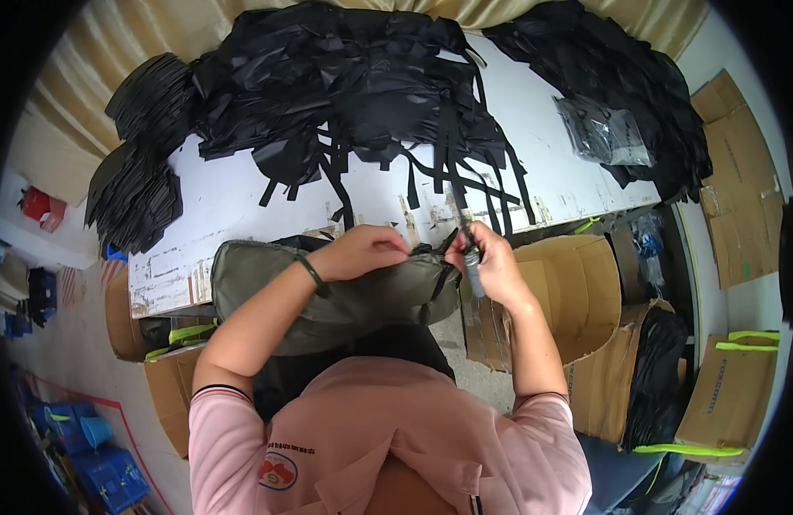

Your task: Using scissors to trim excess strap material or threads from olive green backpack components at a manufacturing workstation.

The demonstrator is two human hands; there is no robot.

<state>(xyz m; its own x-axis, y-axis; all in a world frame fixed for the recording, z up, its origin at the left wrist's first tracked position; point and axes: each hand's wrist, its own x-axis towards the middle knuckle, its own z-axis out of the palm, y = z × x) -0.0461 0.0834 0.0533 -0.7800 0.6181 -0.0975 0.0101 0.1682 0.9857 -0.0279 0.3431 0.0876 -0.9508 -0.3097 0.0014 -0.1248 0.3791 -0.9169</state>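
Head view. Olive-grey bag (371,300) at centre of frame, along the front edge of the white bench (220,202). Left hand (364,254): fingers pinched together on the bag's upper edge. Right hand (497,268): fingers clamped around a grey-handled tool (475,276), at the bag's right end. Black fabric pieces (345,77) heaped across top of frame. Writing: dark print on a cardboard box (727,390), lower right; small lettering and round badge (278,471) on the pink shirt (371,412), bottom.
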